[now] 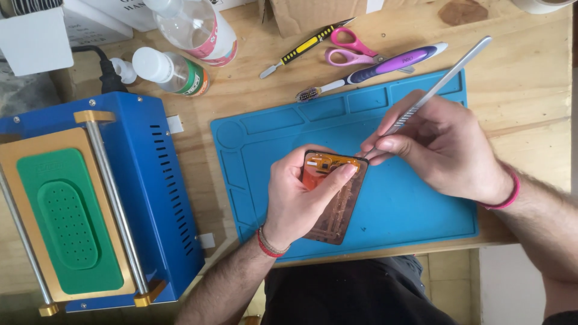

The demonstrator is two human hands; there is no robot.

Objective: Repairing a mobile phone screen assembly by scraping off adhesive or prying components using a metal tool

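Two hands meet over one thing: a flat, dark phone screen panel with a copper-orange back [337,198], which you tilt up off the blue silicone work mat [415,204]. Your left hand [298,201] grips it from the left side, thumb laid across its upper face, fingers wrapped behind. Its long axis runs from near your body up and slightly right, toward the top edge where the orange flex cable sits. Your right hand [442,147] comes in from the right, clenched in a pen-like pinch on a long, thin steel spudger [430,90], whose tip touches the panel's upper right corner; the handle slants up and away to the right. So the working corner lies between both hands, nearest your right fingertips.

Beyond the mat, on the wooden tabletop [530,78], lie a purple-and-white toothbrush [373,71], pink-handled scissors [349,48] and a yellow-and-black pry tool [304,48]. Two clear plastic bottles [180,48] rest further left, above a blue heating machine with a green pad [90,210].
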